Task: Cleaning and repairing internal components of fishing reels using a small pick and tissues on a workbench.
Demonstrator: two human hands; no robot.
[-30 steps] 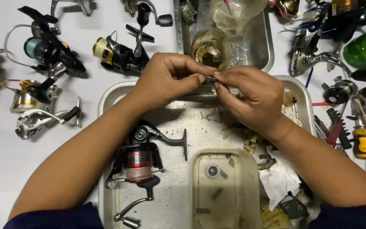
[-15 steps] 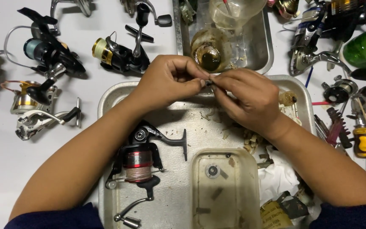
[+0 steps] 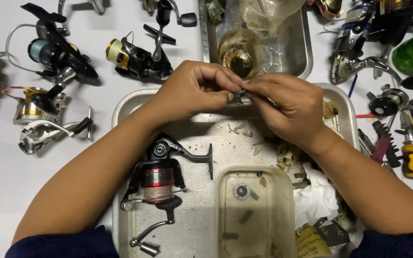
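Little has changed since a second ago: your hands have kept their place over the far rim of the near tray [image 3: 120, 114], fingertips only shuffling slightly round the small metal part [image 3: 238, 92] between them.

Nearest you, a clear plastic tub [image 3: 256, 215] sits in the tray with a round washer [image 3: 241, 191] inside, likely kept there so loose bits don't stray. Beside it lies the black fishing reel with red spool [image 3: 157, 184], flat on its side, handle toward you.

Further out, your left hand [image 3: 194, 91] is curled nearly closed, thumb and forefinger pinching one end of the part; your right hand [image 3: 285, 107] pinches the other end, so anything dropped lands in the tray.

Beyond them stands a second tray [image 3: 297, 52] holding a greasy cup [image 3: 237, 57]. More reels [image 3: 137, 57] lie about the white table [image 3: 5, 181], tools [image 3: 409, 153] to your right.
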